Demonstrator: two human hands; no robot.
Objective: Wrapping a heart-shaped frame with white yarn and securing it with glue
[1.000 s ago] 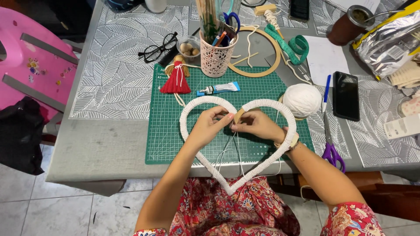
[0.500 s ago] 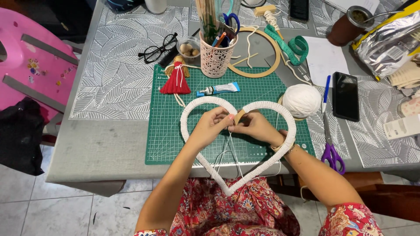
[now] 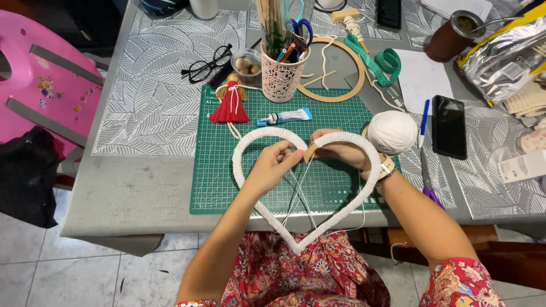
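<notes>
So we're at a grey desk (image 3: 142,193) with leaf-pattern placemats (image 3: 153,108) on it and a green cutting mat (image 3: 216,170) right in the middle, pale tiled floor (image 3: 68,273) below and a pink plastic chair (image 3: 40,85) off to the left with something black (image 3: 25,176) slung beside it. Our heart-shaped frame wrapped in white cord (image 3: 267,213) sits over the mat, its point hanging past the desk edge above our red floral lap. Our left hand (image 3: 273,167) is pinching the cord at the dip in the top of the heart, and our right hand (image 3: 341,150) is gripping the right lobe of the frame just beside it, fingers curled around the wrapping, with a few loose white strands (image 3: 301,193) trailing down through the middle. A ball of white yarn (image 3: 392,132) is touching the frame just behind our right wrist. Around the mat there's a little red tassel doll (image 3: 230,102), a small glue tube (image 3: 283,117), a white lattice cup full of sticks and scissors (image 3: 281,77), a wooden hoop (image 3: 341,71), a green measuring tape (image 3: 378,59) and black glasses (image 3: 205,67). Off to the right: a blue pen (image 3: 424,122), a dark phone (image 3: 449,126), purple-handled scissors (image 3: 429,190) and a silver foil bag (image 3: 500,59).
</notes>
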